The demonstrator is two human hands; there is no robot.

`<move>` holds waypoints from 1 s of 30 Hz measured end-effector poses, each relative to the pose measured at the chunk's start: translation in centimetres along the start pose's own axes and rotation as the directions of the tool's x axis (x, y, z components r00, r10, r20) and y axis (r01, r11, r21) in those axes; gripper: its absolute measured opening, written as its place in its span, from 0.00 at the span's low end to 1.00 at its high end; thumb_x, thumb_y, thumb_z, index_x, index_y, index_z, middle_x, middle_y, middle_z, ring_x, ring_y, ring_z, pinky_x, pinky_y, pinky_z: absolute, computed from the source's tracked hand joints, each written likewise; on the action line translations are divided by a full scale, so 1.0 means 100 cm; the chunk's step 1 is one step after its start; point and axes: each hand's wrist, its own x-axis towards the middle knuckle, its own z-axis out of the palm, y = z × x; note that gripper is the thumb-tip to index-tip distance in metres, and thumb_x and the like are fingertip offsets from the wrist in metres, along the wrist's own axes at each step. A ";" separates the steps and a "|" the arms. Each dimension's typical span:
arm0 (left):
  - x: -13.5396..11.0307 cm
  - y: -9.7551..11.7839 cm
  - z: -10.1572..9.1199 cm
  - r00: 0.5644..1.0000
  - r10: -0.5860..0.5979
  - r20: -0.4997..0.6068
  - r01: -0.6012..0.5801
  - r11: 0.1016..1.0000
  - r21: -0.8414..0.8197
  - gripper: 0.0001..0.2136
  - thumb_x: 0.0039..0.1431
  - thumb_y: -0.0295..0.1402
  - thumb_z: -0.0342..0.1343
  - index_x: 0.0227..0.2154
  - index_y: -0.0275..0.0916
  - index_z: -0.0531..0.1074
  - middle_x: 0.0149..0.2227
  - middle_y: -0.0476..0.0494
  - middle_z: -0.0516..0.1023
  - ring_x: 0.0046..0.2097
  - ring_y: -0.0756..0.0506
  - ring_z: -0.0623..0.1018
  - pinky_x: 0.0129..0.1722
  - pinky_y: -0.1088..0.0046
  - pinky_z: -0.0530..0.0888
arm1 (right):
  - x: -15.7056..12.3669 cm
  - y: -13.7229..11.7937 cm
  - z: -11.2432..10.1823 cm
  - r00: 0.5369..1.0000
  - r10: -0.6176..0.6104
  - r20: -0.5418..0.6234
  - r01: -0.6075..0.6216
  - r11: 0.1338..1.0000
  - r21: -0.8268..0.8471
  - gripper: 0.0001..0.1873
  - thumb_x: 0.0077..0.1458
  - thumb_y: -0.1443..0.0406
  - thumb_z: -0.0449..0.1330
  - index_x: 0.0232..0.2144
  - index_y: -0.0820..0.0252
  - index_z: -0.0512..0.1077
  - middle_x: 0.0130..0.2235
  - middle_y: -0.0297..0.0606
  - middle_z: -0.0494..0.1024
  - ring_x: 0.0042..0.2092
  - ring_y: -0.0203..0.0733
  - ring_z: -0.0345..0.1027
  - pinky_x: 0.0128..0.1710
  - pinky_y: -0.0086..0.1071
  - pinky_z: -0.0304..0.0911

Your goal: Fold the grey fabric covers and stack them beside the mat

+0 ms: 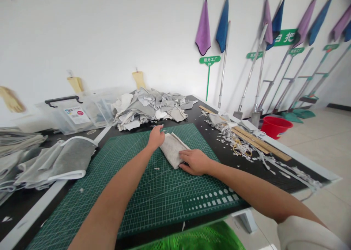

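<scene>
A folded piece of grey cloth (173, 150) lies on the green cutting mat (131, 191), slanting a little. My right hand (196, 162) grips its right edge, fingers on top and thumb at the near corner. Just left of the cloth's far end is my left hand (157, 137), its fingers drawn together. A tiny white bit shows at those fingertips, too small to name. Beyond the mat rises a heap of grey and white cloth pieces (150, 105).
More grey cloths with white edging (71, 156) are stacked at left, near a clear plastic box (79, 114). White scraps and wooden rulers (260, 144) lie along the right table edge. A red bucket (276, 127) stands on the floor; a green basket (192, 241) sits below the near edge.
</scene>
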 end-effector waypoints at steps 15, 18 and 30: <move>-0.013 -0.008 -0.008 0.998 -0.002 0.064 -0.005 0.994 0.107 0.24 0.49 0.22 0.51 0.52 0.30 0.63 0.60 0.29 0.56 0.62 0.36 0.55 0.60 0.59 0.54 | -0.001 0.000 0.000 1.000 -0.007 -0.002 0.007 1.000 -0.014 0.18 0.57 0.57 0.50 0.41 0.63 0.69 0.45 0.48 0.73 0.48 0.46 0.66 0.45 0.37 0.62; -0.013 -0.017 -0.009 0.994 0.100 -0.036 -0.090 0.971 0.220 0.23 0.53 0.23 0.46 0.54 0.29 0.59 0.60 0.30 0.55 0.62 0.39 0.54 0.61 0.62 0.52 | -0.001 0.001 0.001 1.000 -0.009 -0.003 0.009 1.000 -0.011 0.18 0.57 0.56 0.50 0.41 0.64 0.69 0.45 0.48 0.73 0.48 0.46 0.66 0.45 0.37 0.62; -0.077 0.015 -0.001 0.657 0.488 0.574 -0.683 0.708 0.180 0.18 0.61 0.38 0.43 0.51 0.39 0.64 0.51 0.42 0.70 0.52 0.45 0.68 0.54 0.68 0.63 | -0.001 0.001 0.003 0.998 -0.052 -0.032 0.051 0.998 -0.042 0.18 0.57 0.58 0.50 0.43 0.65 0.69 0.45 0.47 0.73 0.46 0.45 0.67 0.47 0.37 0.61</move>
